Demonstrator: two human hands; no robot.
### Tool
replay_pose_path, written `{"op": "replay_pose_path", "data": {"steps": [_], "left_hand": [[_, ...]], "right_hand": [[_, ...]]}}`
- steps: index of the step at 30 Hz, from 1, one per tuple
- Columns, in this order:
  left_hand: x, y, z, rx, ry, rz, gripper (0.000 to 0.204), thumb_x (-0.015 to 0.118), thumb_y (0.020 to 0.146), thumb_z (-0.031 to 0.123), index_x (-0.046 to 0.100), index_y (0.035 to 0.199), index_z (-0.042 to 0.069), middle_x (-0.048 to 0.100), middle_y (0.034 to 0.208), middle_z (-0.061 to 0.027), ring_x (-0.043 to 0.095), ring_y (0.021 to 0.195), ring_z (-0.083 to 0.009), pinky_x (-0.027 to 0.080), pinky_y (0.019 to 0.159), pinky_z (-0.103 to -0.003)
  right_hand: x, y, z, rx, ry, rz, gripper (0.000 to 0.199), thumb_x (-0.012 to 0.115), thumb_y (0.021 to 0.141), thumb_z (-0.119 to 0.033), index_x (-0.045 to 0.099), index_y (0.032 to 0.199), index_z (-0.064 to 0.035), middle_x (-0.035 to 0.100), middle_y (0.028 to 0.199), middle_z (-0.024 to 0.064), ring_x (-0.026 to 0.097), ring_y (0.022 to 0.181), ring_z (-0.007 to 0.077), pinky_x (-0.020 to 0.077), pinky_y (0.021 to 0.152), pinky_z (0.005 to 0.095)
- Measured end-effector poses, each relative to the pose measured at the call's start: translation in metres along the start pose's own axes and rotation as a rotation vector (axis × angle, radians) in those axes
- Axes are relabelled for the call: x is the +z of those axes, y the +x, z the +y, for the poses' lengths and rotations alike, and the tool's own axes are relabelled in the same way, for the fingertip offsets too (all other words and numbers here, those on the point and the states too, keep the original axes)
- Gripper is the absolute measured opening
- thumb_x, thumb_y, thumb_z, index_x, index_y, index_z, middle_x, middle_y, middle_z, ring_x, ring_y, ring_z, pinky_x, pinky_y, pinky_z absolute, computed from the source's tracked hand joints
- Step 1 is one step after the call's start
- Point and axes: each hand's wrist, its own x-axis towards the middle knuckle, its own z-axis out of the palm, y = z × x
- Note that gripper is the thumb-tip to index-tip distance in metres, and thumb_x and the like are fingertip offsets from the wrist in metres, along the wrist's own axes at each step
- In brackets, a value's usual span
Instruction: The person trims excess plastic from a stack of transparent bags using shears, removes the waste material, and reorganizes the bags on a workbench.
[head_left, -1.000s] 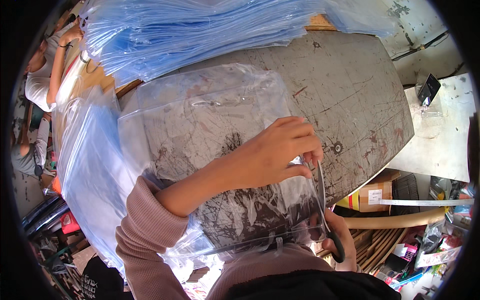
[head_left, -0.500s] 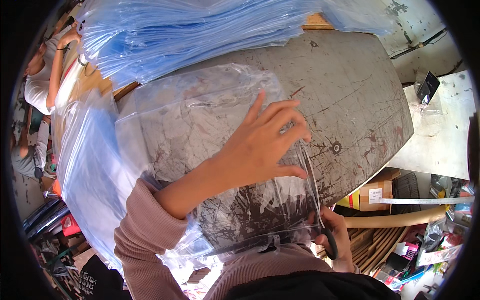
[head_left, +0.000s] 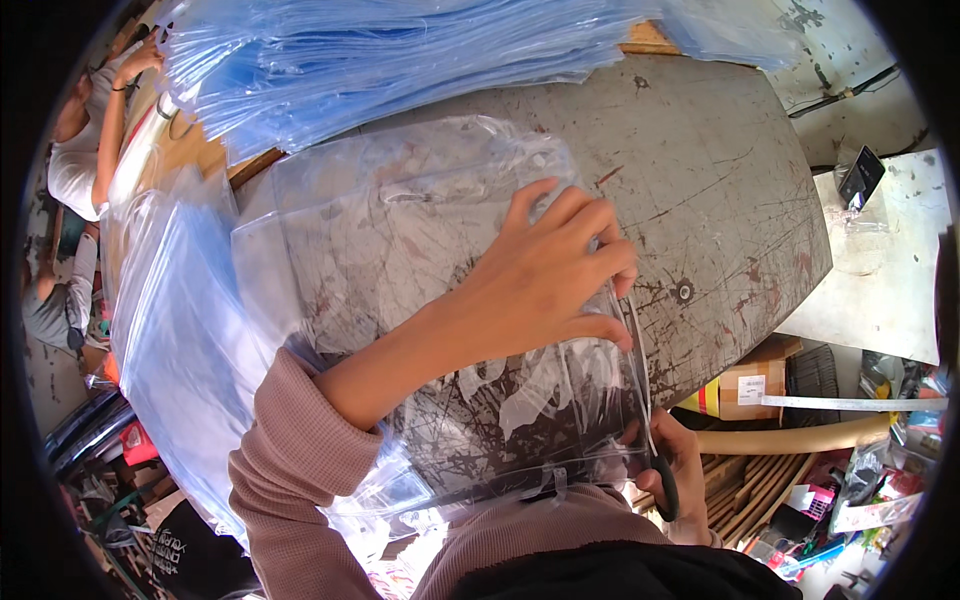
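Currently, your left hand (head_left: 565, 265) is over the clear plastic sheet (head_left: 400, 235), curved, with a gap between thumb and fingers at the sheet's right edge; whether they pinch the film, I cannot tell. Your right hand (head_left: 684, 470) is closed round the black handle of the scissors (head_left: 661, 468), whose blades point away from you along that edge, near your left thumb. The sheet lies spread on the scratched table (head_left: 720, 190), between you and the blue plastic stack (head_left: 400, 75), with a plastic pile (head_left: 180, 290) to its left. A nicked thumb or finger seems the main risk, since they sit so close to the blades. Wrinkled, slack film could also bunch between the blades and tear raggedly.
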Motion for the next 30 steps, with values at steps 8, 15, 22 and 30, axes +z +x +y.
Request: {"op": "replay_pose_path", "data": {"steps": [8,15,22,30], "left_hand": [[0.006,0.0,0.001,0.001,0.025,-0.001,0.046,0.064,0.065,0.054,0.051,0.086,0.015,0.045,0.09,-0.0018,0.044,0.099,-0.0227,0.025,0.098,-0.047],[0.009,0.0,-0.002,-0.017,0.048,0.027,0.055,0.063,0.063,0.055,0.048,0.095,0.013,0.046,0.093,-0.0034,0.045,0.102,-0.024,0.026,0.098,-0.046],[0.008,0.002,-0.002,-0.034,0.04,-0.024,0.054,0.061,0.064,0.058,0.051,0.093,0.013,0.047,0.093,-0.0023,0.045,0.104,-0.0239,0.025,0.101,-0.05],[-0.019,0.007,-0.018,0.082,0.147,-0.029,0.036,0.064,0.069,0.049,0.057,0.076,0.014,0.047,0.088,0.0007,0.048,0.101,-0.0215,0.018,0.106,-0.058]], "right_hand": [[0.003,0.003,0.0,-0.05,-0.08,0.028,0.064,0.073,0.065,-0.058,0.054,0.088,-0.0017,0.04,0.056,-0.007,0.032,0.053,0.002,0.0196,0.049,0.0203],[0.008,0.005,-0.012,0.026,-0.019,0.02,0.059,0.076,0.066,-0.053,0.055,0.088,-0.0016,0.045,0.065,-0.0051,0.037,0.06,0.0039,0.0233,0.054,0.0203],[0.007,0.002,-0.008,0.043,0.09,0.022,0.06,0.08,0.063,-0.047,0.055,0.092,-0.0003,0.051,0.076,-0.0017,0.045,0.072,0.0057,0.0312,0.062,0.0199],[-0.003,-0.002,0.0,-0.033,0.064,0.044,0.063,0.08,0.063,-0.046,0.054,0.099,-0.0009,0.057,0.082,0.0017,0.05,0.071,0.0055,0.036,0.061,0.0193]]}}
